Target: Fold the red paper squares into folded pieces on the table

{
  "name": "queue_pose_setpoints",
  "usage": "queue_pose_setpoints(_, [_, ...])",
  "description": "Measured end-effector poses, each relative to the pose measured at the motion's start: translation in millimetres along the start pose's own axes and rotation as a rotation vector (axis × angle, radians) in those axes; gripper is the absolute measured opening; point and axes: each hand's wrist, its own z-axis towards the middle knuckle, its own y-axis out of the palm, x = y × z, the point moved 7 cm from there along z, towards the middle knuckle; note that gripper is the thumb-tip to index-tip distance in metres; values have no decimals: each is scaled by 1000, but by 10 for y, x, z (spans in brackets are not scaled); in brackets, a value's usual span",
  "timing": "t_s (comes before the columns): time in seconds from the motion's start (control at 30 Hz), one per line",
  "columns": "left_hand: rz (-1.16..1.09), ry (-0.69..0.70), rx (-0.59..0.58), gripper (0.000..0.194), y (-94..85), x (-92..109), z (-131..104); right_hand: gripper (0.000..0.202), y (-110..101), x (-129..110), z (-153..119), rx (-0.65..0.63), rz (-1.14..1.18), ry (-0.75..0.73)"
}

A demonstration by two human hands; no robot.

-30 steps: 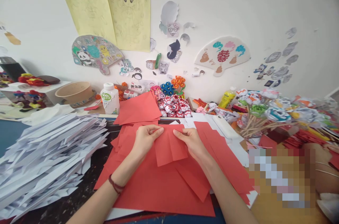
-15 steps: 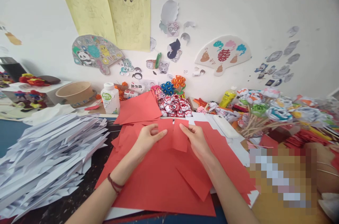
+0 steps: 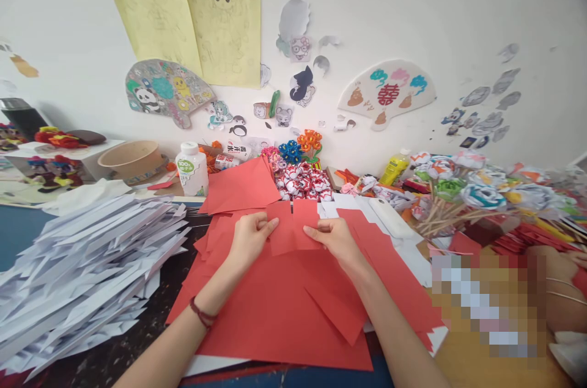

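Note:
A small piece of red paper [image 3: 287, 235] is held up over the middle of the table, with a short gap at its top edge between its left and right halves. Thumb and fingers of my left hand [image 3: 249, 239] pinch its left side. On the other side my right hand [image 3: 338, 239] grips the right edge, thumb in front. Beneath both hands lie large red paper sheets [image 3: 275, 314], overlapping one another. A loose red strip [image 3: 337, 308] rests on top of them, below my right hand.
Folded white paper strips [image 3: 87, 278] are heaped on the left. Behind the sheets stand a white bottle [image 3: 191, 171], red-and-white paper balls [image 3: 305, 183] and a yellow bottle [image 3: 394, 169]. Paper flowers on sticks [image 3: 458, 186] lie at the right, near another person's arm [image 3: 562, 290].
Both hands have shifted slightly left with the red paper. Its right half, earlier angled and hanging lower, now sits more level with the left half.

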Motion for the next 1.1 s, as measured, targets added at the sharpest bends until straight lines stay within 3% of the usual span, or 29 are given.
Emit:
queue_pose_setpoints(0.23, [-27, 3, 14, 42, -32, 7, -5, 32, -44, -32, -2, 30, -2, -28])
queue_pose_setpoints(0.53, [10, -22, 127, 47, -176, 26, 12, 39, -149, -62, 31, 109, -16, -70])
queue_pose_setpoints(0.67, [-5, -33, 107, 47, -159, 12, 15, 39, -145, -25, 51, 102, -45, -72])
queue_pose_setpoints(1.1, [143, 89, 209, 46, -322, 135, 24, 42, -254, -28, 67, 180, -200, -107])
